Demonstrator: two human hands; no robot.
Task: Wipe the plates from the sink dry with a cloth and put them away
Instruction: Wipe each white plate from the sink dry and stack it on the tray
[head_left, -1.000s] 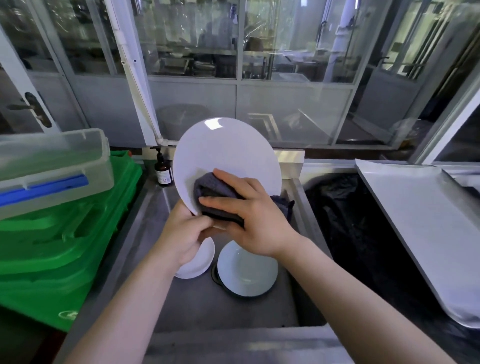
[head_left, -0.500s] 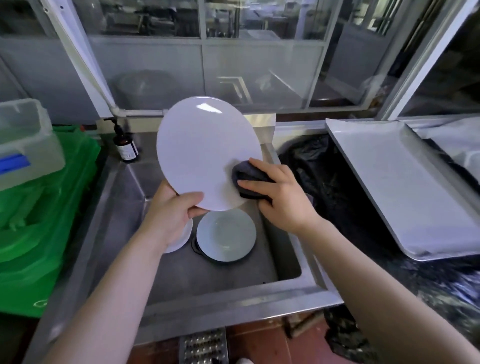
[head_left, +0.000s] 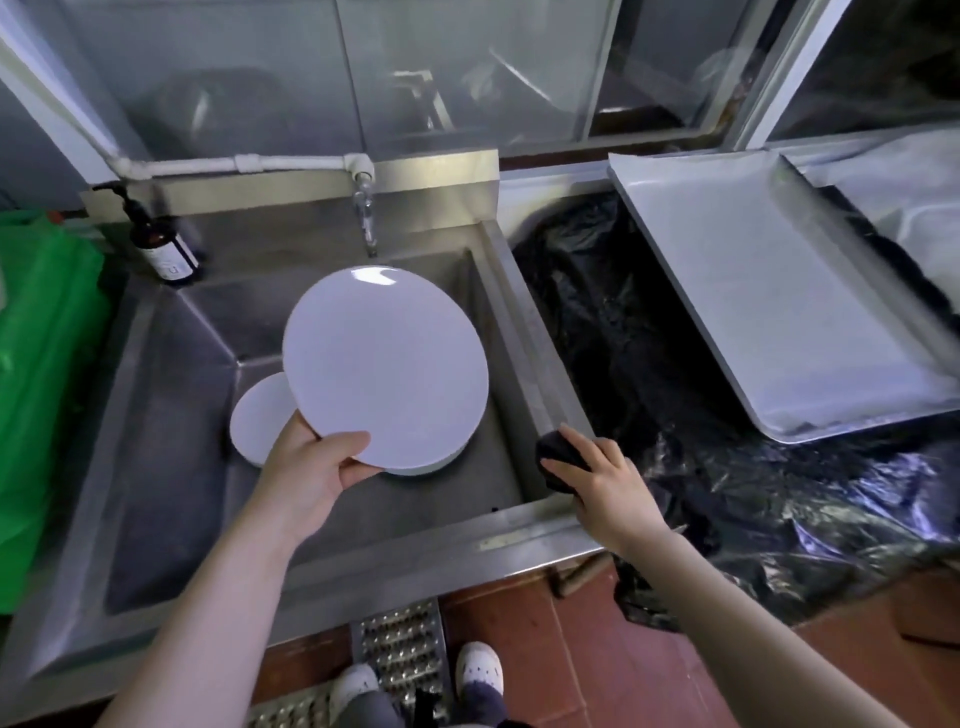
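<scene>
My left hand (head_left: 311, 470) grips the near edge of a large white plate (head_left: 387, 364), holding it tilted over the steel sink (head_left: 171, 467). A small white plate (head_left: 257, 421) lies on the sink floor to the left. Another plate (head_left: 441, 464) shows only as a sliver under the large one. My right hand (head_left: 605, 480) holds a dark cloth (head_left: 558, 460) at the sink's right rim, apart from the plate.
A tap (head_left: 366, 218) hangs from a white pipe at the back. A brown pump bottle (head_left: 163, 244) stands at the sink's back left corner. Green crates (head_left: 41, 364) lie left. Black plastic sheeting (head_left: 649, 364) and a metal tray (head_left: 769, 312) lie right.
My right hand has pulled the cloth off the plate and moved it right to the sink rim. The left hand has lowered the plate toward the sink. The view has tipped downward.
</scene>
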